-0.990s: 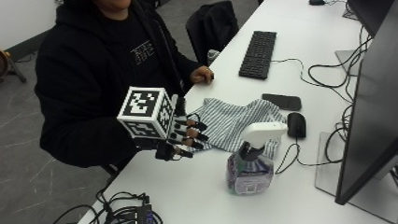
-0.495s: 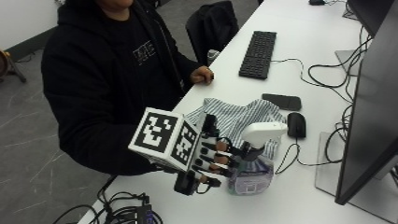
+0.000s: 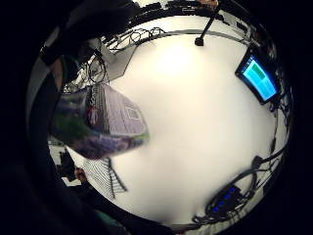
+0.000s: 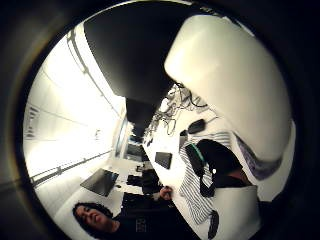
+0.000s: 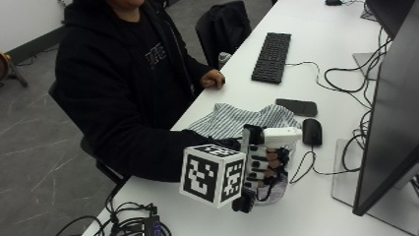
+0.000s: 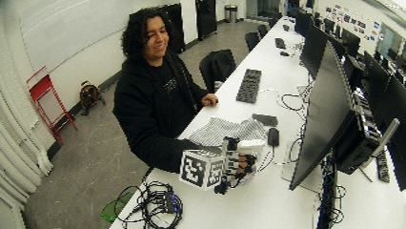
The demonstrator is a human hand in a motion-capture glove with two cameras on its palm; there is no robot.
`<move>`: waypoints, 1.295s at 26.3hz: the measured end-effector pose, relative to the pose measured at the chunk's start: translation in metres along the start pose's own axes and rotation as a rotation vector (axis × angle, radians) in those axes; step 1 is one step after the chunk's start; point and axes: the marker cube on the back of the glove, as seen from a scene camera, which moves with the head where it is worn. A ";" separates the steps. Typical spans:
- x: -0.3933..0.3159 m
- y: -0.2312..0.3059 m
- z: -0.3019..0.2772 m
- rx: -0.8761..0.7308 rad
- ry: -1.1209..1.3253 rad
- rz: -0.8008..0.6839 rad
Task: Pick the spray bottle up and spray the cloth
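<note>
The spray bottle, with a white trigger head and a purple-labelled body, stands upright on the white table near its front edge. My gloved right hand is against its near side, and the fingers curl round the neck and body. The bottle's label and its white head fill much of the two palm views. The striped cloth lies crumpled on the table just behind the bottle, and it also shows in the wide view as the cloth. The bare left hand rests at the table edge.
A black phone and a mouse lie right of the cloth, with the mouse cable looping by the bottle. A keyboard is further back. A large monitor stands at the right. Cables hang off the front-left edge.
My right hand has moved from left of the bottle across to it and now wraps round it. The bottle still stands in the same spot.
</note>
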 end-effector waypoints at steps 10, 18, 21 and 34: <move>-0.001 -0.020 0.028 0.099 -0.269 0.069; -0.006 -0.021 0.033 0.200 -0.230 0.082; -0.011 -0.017 0.033 0.155 -0.215 0.058; -0.082 0.043 -0.003 -0.396 0.141 -0.259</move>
